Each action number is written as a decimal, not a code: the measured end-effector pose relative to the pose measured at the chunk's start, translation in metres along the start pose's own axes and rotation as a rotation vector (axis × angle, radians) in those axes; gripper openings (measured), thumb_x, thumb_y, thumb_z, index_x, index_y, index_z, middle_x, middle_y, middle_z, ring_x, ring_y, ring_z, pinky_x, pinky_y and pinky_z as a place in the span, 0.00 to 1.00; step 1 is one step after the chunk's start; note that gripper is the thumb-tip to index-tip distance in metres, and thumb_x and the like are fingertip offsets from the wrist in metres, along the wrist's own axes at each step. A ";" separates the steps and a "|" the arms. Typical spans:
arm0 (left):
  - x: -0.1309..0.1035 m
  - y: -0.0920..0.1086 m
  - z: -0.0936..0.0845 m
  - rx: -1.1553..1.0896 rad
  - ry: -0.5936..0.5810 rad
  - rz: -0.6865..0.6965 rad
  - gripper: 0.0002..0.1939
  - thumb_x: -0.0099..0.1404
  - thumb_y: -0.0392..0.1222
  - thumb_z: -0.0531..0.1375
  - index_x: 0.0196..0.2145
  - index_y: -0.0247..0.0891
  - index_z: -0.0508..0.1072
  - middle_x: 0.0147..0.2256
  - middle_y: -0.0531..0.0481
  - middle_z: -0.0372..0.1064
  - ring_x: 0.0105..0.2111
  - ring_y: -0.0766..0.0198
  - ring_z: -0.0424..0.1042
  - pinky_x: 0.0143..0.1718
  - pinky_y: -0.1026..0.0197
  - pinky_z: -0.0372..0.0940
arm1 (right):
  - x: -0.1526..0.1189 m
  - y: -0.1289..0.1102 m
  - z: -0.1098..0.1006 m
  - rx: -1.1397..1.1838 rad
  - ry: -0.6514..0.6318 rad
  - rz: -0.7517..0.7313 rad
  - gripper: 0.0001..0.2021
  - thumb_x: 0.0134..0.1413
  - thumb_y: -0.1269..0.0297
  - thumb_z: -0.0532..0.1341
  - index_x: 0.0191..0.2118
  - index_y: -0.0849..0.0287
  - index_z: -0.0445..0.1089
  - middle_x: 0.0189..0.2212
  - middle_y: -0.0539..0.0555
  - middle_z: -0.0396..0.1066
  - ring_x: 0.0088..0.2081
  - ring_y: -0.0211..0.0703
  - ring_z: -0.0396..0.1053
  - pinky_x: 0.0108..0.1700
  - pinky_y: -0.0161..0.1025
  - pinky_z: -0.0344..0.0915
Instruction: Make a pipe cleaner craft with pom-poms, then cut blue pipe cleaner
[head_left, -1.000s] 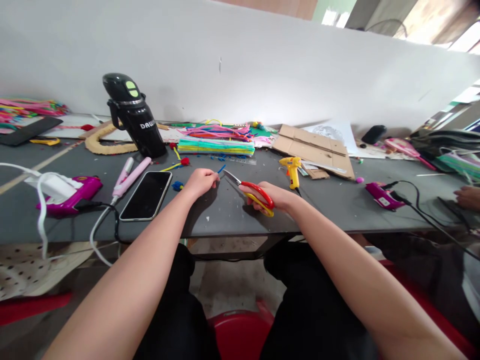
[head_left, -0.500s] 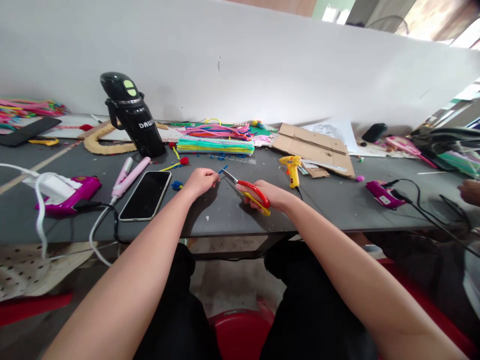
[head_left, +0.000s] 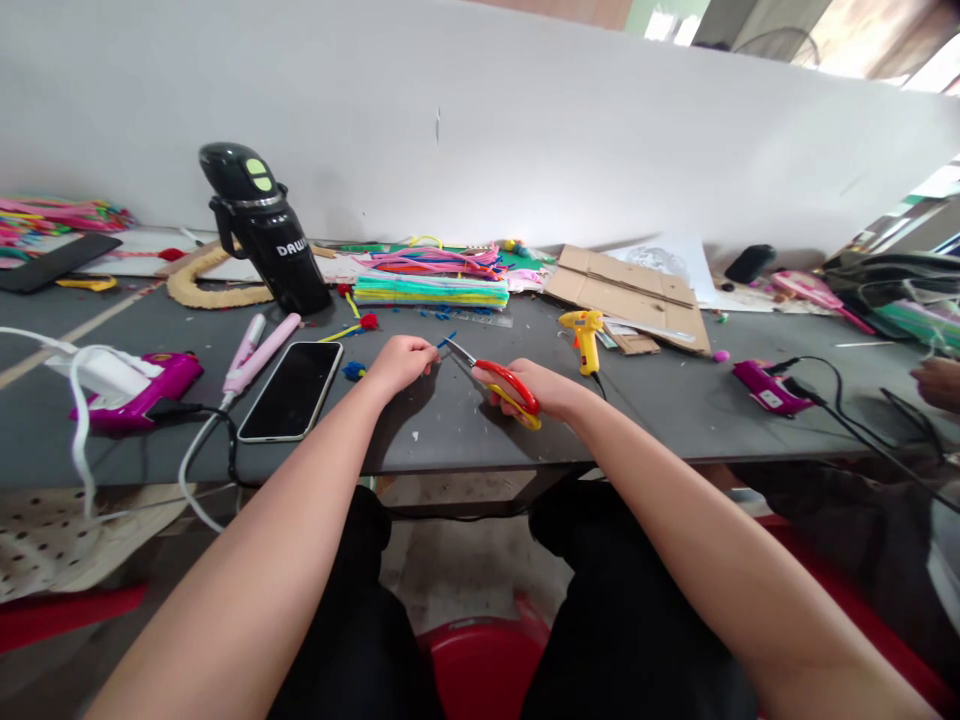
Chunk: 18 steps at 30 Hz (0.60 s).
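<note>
Near the middle of the grey table, my left hand pinches a short blue pipe cleaner that sticks out past the fingertips. My right hand is wrapped round the red and yellow handles of the scissors. The scissor blades point up and left, and their tips are at the blue piece. A small blue fuzzy piece lies left of my left hand. Behind it is a red-tipped yellow stem. Bundled pipe cleaners lie further back.
A phone, pink hair iron, black bottle and purple power strip are at left. On the right are a yellow glue gun, cardboard and another purple strip. Another person's hand shows at the far right.
My hands and the scissors are in nearly the same place. The other person's hand at the far right has shifted slightly.
</note>
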<state>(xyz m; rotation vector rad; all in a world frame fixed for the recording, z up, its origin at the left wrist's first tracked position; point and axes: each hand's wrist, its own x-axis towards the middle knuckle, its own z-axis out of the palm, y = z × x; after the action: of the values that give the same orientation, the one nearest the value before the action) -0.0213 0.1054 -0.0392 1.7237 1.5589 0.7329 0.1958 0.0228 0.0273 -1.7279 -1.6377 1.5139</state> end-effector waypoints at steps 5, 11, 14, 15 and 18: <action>0.001 0.000 0.000 0.010 -0.002 -0.007 0.15 0.57 0.50 0.58 0.27 0.36 0.78 0.20 0.51 0.68 0.21 0.65 0.62 0.23 0.62 0.53 | 0.000 0.001 0.000 -0.031 0.008 -0.009 0.27 0.58 0.42 0.61 0.23 0.63 0.65 0.14 0.50 0.63 0.16 0.32 0.58 0.18 0.31 0.55; 0.001 -0.002 0.000 0.011 -0.005 -0.006 0.15 0.57 0.50 0.58 0.26 0.36 0.78 0.20 0.51 0.68 0.20 0.66 0.61 0.23 0.62 0.53 | 0.005 0.005 0.002 -0.050 0.016 -0.008 0.27 0.54 0.40 0.62 0.23 0.63 0.65 0.14 0.50 0.63 0.15 0.32 0.57 0.17 0.31 0.54; 0.000 -0.001 0.000 0.020 -0.004 -0.013 0.15 0.56 0.50 0.58 0.26 0.36 0.78 0.20 0.51 0.68 0.19 0.65 0.61 0.23 0.61 0.53 | 0.009 0.008 0.003 -0.034 0.013 -0.016 0.27 0.53 0.39 0.63 0.22 0.62 0.63 0.13 0.49 0.61 0.14 0.32 0.55 0.16 0.32 0.52; 0.000 0.000 0.000 0.025 -0.001 -0.013 0.16 0.56 0.51 0.58 0.26 0.36 0.78 0.20 0.51 0.68 0.19 0.65 0.61 0.23 0.61 0.53 | 0.010 0.008 0.003 -0.034 0.017 -0.017 0.28 0.52 0.39 0.63 0.22 0.61 0.63 0.13 0.49 0.60 0.14 0.32 0.54 0.15 0.32 0.51; 0.000 0.001 0.000 0.044 0.006 -0.009 0.16 0.57 0.51 0.58 0.25 0.36 0.78 0.19 0.51 0.68 0.19 0.65 0.61 0.23 0.61 0.53 | 0.011 0.008 0.004 -0.051 0.034 -0.021 0.28 0.52 0.39 0.63 0.21 0.61 0.62 0.12 0.49 0.60 0.13 0.31 0.54 0.15 0.32 0.51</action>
<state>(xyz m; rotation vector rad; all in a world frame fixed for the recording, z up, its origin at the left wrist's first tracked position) -0.0214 0.1051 -0.0384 1.7463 1.5967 0.7051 0.1943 0.0283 0.0138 -1.7472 -1.6865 1.4371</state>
